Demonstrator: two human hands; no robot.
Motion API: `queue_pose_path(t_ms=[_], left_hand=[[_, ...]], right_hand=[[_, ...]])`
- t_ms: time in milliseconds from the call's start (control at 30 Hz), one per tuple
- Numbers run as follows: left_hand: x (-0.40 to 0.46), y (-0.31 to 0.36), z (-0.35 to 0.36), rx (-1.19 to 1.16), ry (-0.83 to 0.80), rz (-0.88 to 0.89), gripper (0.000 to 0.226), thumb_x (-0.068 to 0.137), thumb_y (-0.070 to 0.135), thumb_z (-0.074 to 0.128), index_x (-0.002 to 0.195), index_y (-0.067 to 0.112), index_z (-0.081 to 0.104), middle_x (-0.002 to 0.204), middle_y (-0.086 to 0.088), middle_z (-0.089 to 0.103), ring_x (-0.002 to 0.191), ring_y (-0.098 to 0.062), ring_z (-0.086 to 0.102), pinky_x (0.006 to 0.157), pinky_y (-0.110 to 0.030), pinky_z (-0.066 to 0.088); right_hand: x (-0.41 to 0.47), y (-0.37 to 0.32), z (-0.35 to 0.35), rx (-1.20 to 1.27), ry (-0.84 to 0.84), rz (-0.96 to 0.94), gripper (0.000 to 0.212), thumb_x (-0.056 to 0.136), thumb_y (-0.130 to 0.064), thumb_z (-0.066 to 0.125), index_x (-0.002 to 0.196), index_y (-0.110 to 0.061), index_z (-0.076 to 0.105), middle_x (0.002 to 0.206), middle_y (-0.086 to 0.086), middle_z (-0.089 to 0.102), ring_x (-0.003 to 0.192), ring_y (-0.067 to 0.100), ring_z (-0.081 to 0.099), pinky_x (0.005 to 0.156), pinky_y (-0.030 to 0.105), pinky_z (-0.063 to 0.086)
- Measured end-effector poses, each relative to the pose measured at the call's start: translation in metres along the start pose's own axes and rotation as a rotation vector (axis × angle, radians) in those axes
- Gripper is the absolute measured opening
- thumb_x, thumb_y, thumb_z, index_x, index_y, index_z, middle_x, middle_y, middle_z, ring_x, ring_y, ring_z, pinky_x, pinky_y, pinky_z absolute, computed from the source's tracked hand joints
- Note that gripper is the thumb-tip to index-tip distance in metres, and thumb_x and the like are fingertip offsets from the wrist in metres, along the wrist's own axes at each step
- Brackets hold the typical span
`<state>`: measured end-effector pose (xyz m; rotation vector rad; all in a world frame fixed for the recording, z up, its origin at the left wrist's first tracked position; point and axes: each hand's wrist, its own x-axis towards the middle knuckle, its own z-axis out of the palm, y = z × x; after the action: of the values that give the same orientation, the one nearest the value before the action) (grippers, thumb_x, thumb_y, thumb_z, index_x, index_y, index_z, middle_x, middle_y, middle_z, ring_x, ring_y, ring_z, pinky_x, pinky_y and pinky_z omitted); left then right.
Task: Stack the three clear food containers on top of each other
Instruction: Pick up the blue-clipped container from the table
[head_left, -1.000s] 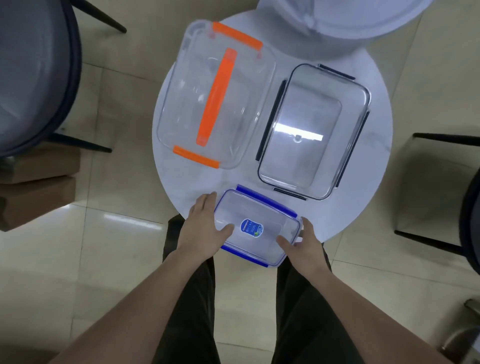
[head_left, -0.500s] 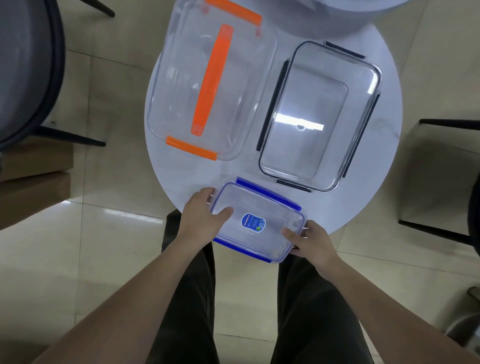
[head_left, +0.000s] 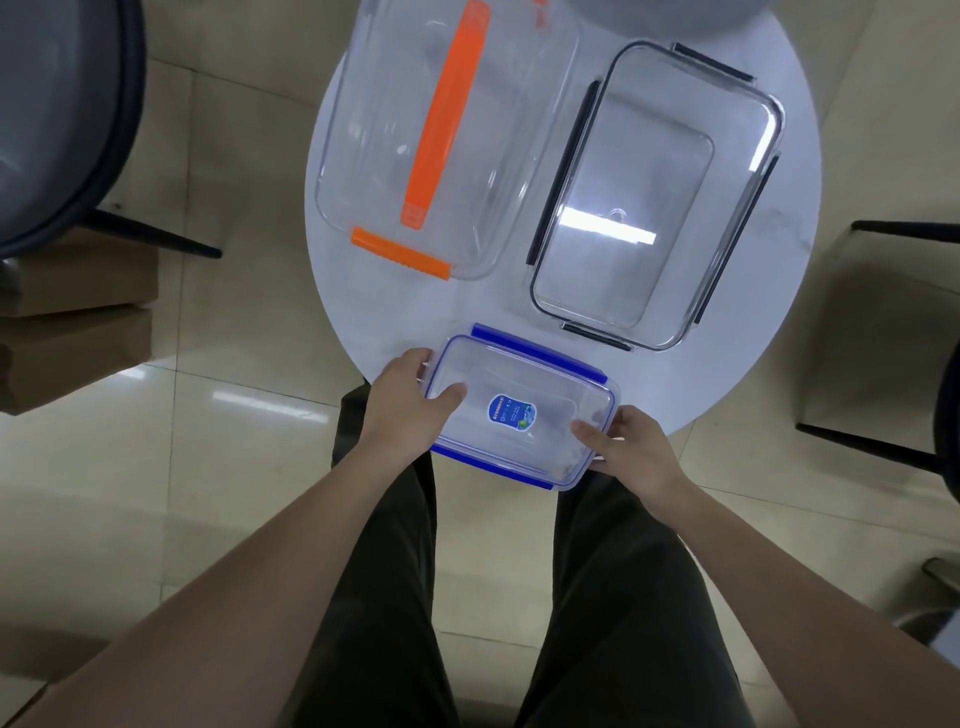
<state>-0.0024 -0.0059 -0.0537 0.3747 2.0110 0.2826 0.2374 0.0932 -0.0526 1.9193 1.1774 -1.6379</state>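
Three clear plastic food containers show on the round white desk (head_left: 779, 291). The small clear rectangular container with blue clips and a blue oval label (head_left: 519, 413) is at the near edge of the desk, partly overhanging it above the person's dark trousers (head_left: 395, 597). The left hand (head_left: 408, 402) clasps its left short end, thumb lying across the lid and fingers curled round the side. The right hand (head_left: 631, 449) closes on its right short end, thumb on the lid near the corner. Whether the container rests on the desk or is lifted cannot be told. The large clear container with an orange handle and orange clips (head_left: 447, 140) stands at the far left of the desk, reaching past its left edge. Just beside it, toward the right edge, stands the medium clear rectangular container with dark clips (head_left: 654, 197), close to the blue-clipped one's far side but apart from it.
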Motion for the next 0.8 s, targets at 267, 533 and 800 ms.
queue_pose_path(t_ms=[267,533,800], left_hand=[[-0.005,-0.004,-0.006,-0.053,0.005,-0.001,0.056,0.087,0.041,0.074,0.133,0.016,0.052,0.129,-0.005,0.063,0.102,-0.011,0.058,0.069,-0.02,0.049],[-0.017,0.0,-0.022,-0.061,-0.002,0.021,0.051,0.09,0.037,0.072,0.132,0.016,0.053,0.129,-0.004,0.064,0.1,-0.01,0.057,0.06,-0.01,0.041],[-0.023,0.01,-0.048,-0.052,0.001,0.093,0.046,0.09,0.037,0.071,0.13,0.017,0.057,0.122,0.002,0.066,0.097,-0.011,0.06,0.062,-0.011,0.044]], right_hand=[[-0.007,-0.005,-0.003,-0.079,0.011,-0.023,0.048,0.087,-0.036,0.076,0.124,-0.013,0.056,0.117,0.004,0.067,0.103,0.021,0.069,0.07,0.023,0.059],[-0.023,-0.01,-0.004,-0.123,0.029,-0.04,0.044,0.088,-0.037,0.074,0.121,-0.013,0.057,0.115,0.005,0.069,0.097,0.019,0.071,0.08,0.034,0.062],[-0.045,-0.022,-0.002,-0.095,0.046,-0.061,0.045,0.087,-0.037,0.074,0.122,-0.014,0.056,0.117,0.004,0.07,0.098,0.02,0.073,0.086,0.043,0.063]])
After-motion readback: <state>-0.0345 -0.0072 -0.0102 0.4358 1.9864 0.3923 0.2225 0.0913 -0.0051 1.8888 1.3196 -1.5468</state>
